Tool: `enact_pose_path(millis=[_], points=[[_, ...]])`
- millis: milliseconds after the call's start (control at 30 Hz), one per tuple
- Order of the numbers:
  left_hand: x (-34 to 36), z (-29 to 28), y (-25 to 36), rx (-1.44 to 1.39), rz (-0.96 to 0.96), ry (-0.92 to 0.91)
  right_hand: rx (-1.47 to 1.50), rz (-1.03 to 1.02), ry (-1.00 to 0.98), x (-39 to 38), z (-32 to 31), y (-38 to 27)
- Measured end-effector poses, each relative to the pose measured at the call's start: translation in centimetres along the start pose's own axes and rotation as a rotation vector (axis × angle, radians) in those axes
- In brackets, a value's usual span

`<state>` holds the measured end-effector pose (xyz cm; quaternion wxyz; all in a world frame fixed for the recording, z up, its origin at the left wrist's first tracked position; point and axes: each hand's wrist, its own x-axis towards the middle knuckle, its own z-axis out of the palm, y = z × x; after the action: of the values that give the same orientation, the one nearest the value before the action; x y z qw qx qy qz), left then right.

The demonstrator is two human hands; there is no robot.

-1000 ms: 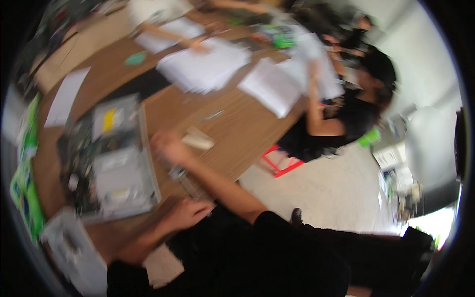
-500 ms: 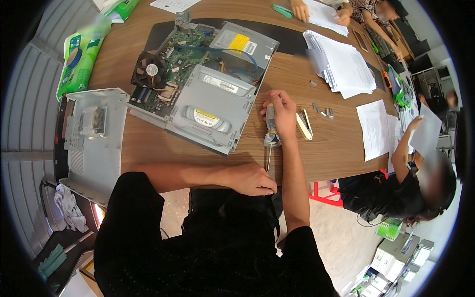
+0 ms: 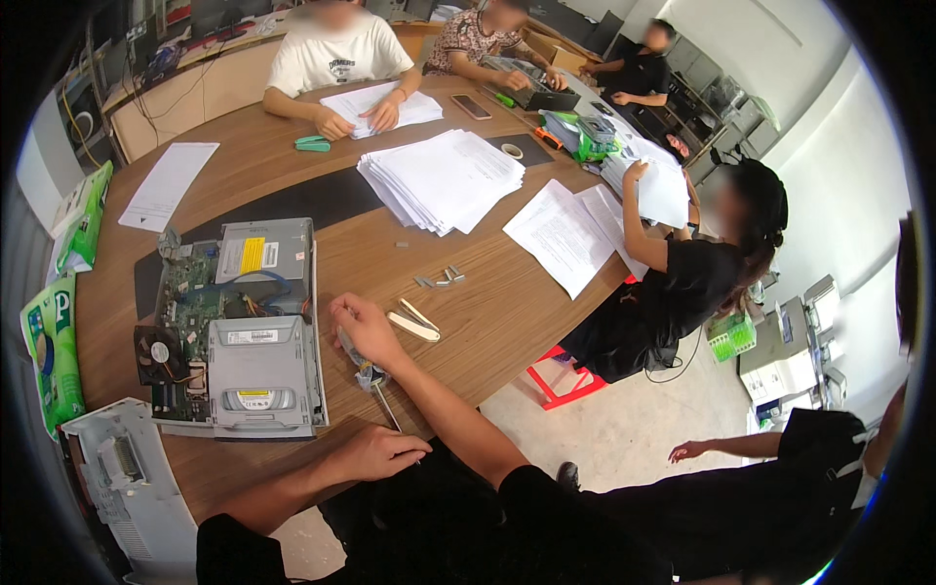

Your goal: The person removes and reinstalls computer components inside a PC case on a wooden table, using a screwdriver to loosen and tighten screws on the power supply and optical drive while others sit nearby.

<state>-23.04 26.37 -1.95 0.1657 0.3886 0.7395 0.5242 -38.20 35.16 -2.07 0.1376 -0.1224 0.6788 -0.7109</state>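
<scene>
My right hand (image 3: 363,330) is wrapped around the handle of a screwdriver (image 3: 371,378), which lies at the near part of the table. The handle has clear plastic or tape about it, and its thin metal shaft points toward me. Close to the shaft's tip, at the table's near edge, my left hand (image 3: 378,454) is closed with thumb and forefinger together; whatever they pinch is too small to make out. Left of my right hand sits an opened desktop computer case (image 3: 317,390), showing a green circuit board (image 3: 190,297), a black fan (image 3: 161,355) and a grey drive bracket (image 3: 258,363).
The detached case cover (image 3: 146,507) stands at the near left. A cream-handled stapler-like tool (image 3: 414,327) and several small metal pieces (image 3: 441,280) lie right of my hand. Paper stacks (image 3: 439,175) lie farther off. Other people sit around the table; one person (image 3: 819,468) stands at the right.
My view has swung right and up, so the computer sits farther left and more people show. My right hand still grips the screwdriver; my left stays closed by its tip.
</scene>
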Motion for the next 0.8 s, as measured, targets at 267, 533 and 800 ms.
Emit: enact_pose_path(millis=[267, 533, 800], points=[[-0.5, -0.3, -0.2, -0.005, -0.022, -0.024, -0.018, -0.01, -0.01, 0.1, 0.5, 0.3], [-0.3, 0.0, -0.4, -0.061, -0.017, -0.046, -0.01, -0.035, -0.012, 0.1, 0.1, 0.7], [-0.6, 0.0, -0.8, -0.041, 0.001, -0.04, -0.037, -0.007, 0.006, -0.1, 0.5, -0.3]])
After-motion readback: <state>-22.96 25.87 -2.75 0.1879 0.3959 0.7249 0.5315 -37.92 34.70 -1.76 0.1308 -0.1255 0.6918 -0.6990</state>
